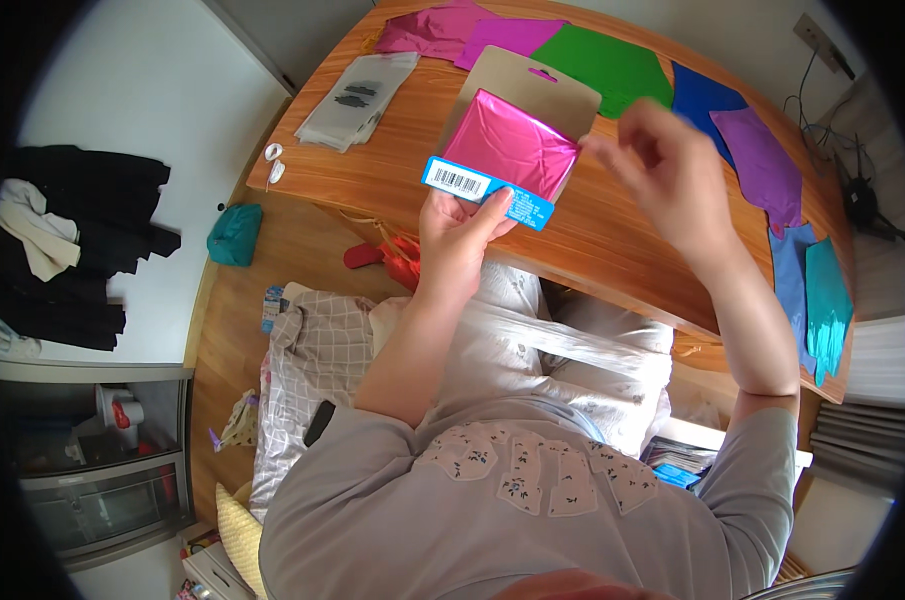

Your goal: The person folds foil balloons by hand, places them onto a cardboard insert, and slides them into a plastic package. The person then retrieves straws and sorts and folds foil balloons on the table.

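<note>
One pink-foil card pack (512, 145) near front edge of desk (397, 185) | left hand (454, 240): thumb and fingers clamping it | right hand (672, 175): blurred, half-curled beside it, can't tell grip

Black clothes (107, 235) show at far left; a yellow cushion (237, 540) sits lower.

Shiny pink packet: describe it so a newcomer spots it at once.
Over the wooden desk, the left hand holds a brown card with a blue strip. The shiny pink packet lies against that card. Unlike the pink sheet lying at the desk's far edge, it is held up.
</note>
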The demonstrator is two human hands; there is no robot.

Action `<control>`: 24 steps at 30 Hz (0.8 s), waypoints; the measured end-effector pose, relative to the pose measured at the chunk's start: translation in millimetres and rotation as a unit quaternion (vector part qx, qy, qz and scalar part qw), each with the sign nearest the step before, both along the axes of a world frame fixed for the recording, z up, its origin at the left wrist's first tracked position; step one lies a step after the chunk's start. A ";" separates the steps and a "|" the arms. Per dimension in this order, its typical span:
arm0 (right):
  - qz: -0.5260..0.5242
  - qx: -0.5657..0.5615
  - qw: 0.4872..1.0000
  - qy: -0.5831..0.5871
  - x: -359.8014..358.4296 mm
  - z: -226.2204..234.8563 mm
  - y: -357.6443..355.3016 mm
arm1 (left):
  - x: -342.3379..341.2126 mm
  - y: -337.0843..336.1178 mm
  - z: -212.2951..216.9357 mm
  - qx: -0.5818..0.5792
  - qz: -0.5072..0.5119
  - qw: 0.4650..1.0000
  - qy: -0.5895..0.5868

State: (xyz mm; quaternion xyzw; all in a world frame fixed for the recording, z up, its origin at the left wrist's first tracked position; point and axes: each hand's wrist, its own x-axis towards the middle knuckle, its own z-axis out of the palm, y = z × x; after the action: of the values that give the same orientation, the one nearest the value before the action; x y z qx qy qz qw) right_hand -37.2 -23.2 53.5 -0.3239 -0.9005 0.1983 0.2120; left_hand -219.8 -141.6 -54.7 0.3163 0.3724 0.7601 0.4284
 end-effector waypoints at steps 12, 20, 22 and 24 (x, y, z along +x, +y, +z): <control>0.188 -0.208 0.950 0.140 -108.3 -13.7 14.0 | -32.7 -31.9 -9.2 -0.069 -0.014 0.996 0.056; 0.182 -0.207 0.957 0.091 -172.6 -21.5 -5.8 | -69.0 -55.0 -10.7 -0.058 0.048 0.996 0.038; 0.189 -0.218 0.953 0.090 -187.0 -24.6 -8.0 | -81.9 -63.6 -10.9 -0.068 0.043 0.996 0.041; 0.243 -0.250 0.933 0.092 -203.1 -26.3 -11.7 | -97.2 -74.1 -12.3 -0.071 0.047 0.995 0.045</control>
State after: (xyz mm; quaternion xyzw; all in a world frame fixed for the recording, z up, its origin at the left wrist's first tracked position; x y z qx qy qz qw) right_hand -240.3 -34.9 27.2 -0.1186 -0.8493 0.4917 0.1514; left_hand -316.9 -215.8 -67.0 0.3015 0.4586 0.7361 0.3962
